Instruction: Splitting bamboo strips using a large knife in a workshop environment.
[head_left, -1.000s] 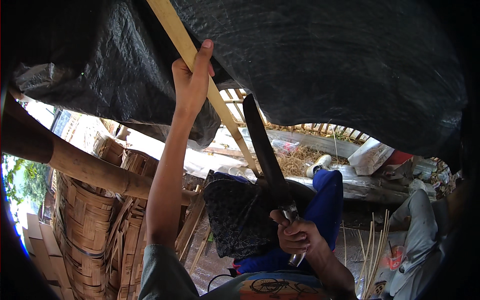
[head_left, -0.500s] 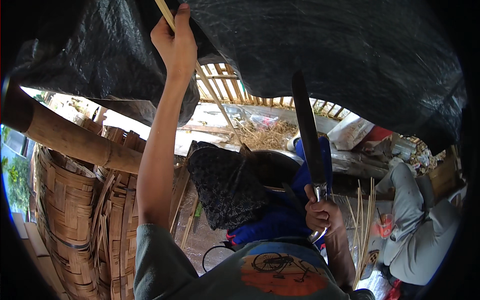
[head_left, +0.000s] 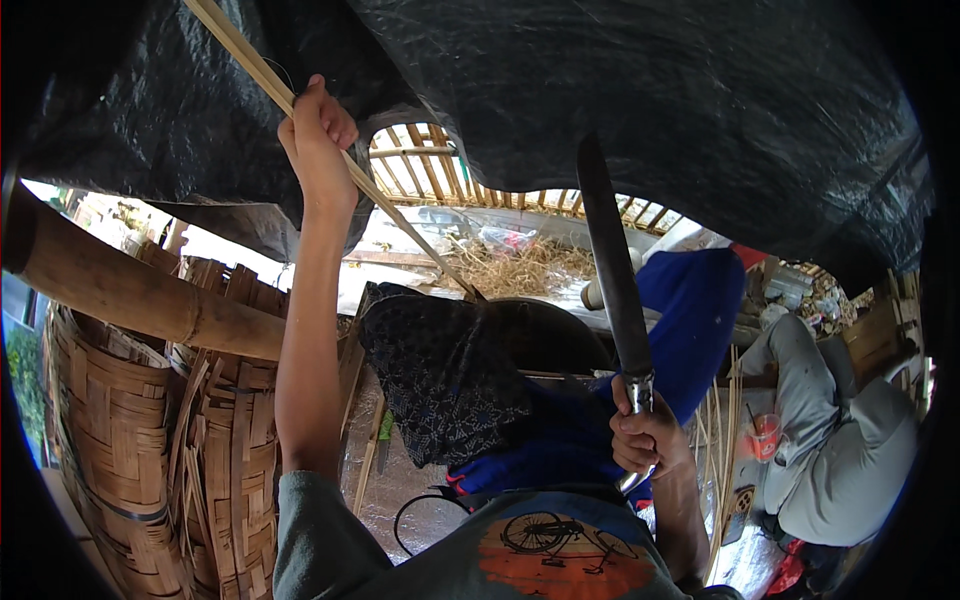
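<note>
My left hand point(head_left: 322, 140) is raised at the upper left, its fingers closed round a long pale bamboo strip point(head_left: 240, 48). The strip slants from the top left, past my wrist, down to the edge of a dark patterned cloth point(head_left: 440, 370) over my lap. My right hand point(head_left: 648, 437) grips a machete point(head_left: 612, 260) by its metal-collared handle. Its broad dark blade points up, apart from the strip. Blue trousers point(head_left: 700, 300) cover my bent leg behind the blade. Between cloth and blade sits a dark rounded object point(head_left: 550, 335), its kind unclear.
Woven bamboo baskets point(head_left: 115, 430) and a thick bamboo pole point(head_left: 140, 285) stand at the left. Black plastic sheeting point(head_left: 660, 90) hangs above. Thin bamboo strips point(head_left: 722, 460) rise beside my right arm. Another person in grey trousers point(head_left: 840, 470) sits at the right near a red drink cup point(head_left: 764, 437).
My left hand has moved left and lower in the picture, and the strip leans more. My blue-trousered leg has swung out to the right. The machete stays upright in my right hand.
</note>
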